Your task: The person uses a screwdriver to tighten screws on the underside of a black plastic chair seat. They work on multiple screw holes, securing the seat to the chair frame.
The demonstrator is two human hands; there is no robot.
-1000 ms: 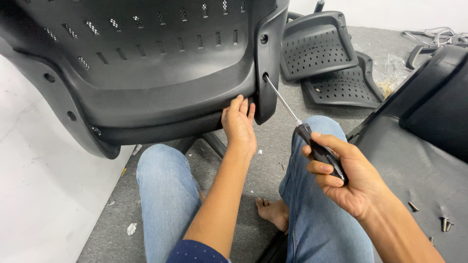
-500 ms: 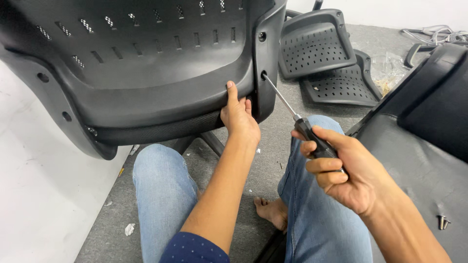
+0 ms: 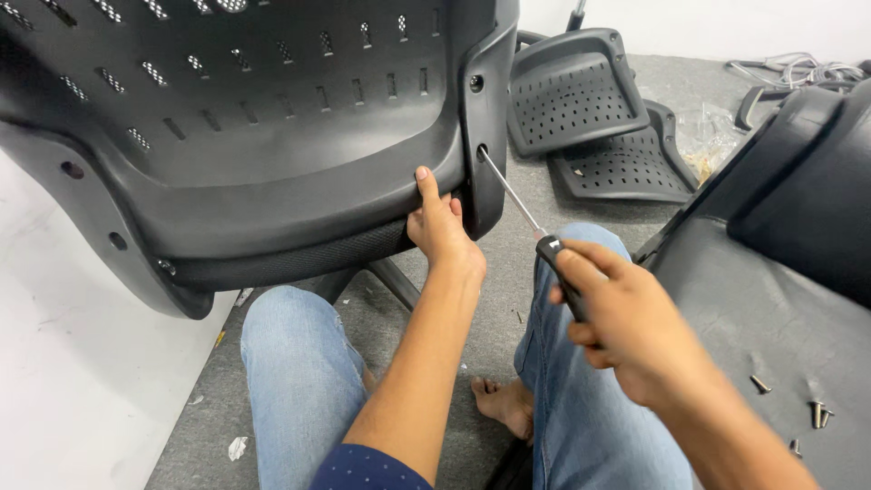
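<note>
A large black perforated plastic chair back (image 3: 272,136) fills the upper left, tilted toward me. My left hand (image 3: 440,231) grips its lower right edge, thumb up on the shell. My right hand (image 3: 617,322) is closed around the black handle of a screwdriver (image 3: 522,213). The metal shaft runs up and left, with its tip in a screw hole (image 3: 482,152) on the side frame of the chair back. A second screw hole (image 3: 475,83) sits higher on the same frame.
Two black perforated chair panels (image 3: 590,118) lie stacked on the grey floor behind. A black seat part (image 3: 780,245) lies at right with several loose screws (image 3: 812,413) on it. A plastic bag (image 3: 712,136) and cables (image 3: 798,71) sit far right. A white wall (image 3: 82,363) runs along the left.
My left hand slid up the chair back's lower edge, thumb now raised on the shell. My right hand turned on the screwdriver handle; the tip stayed in the hole.
</note>
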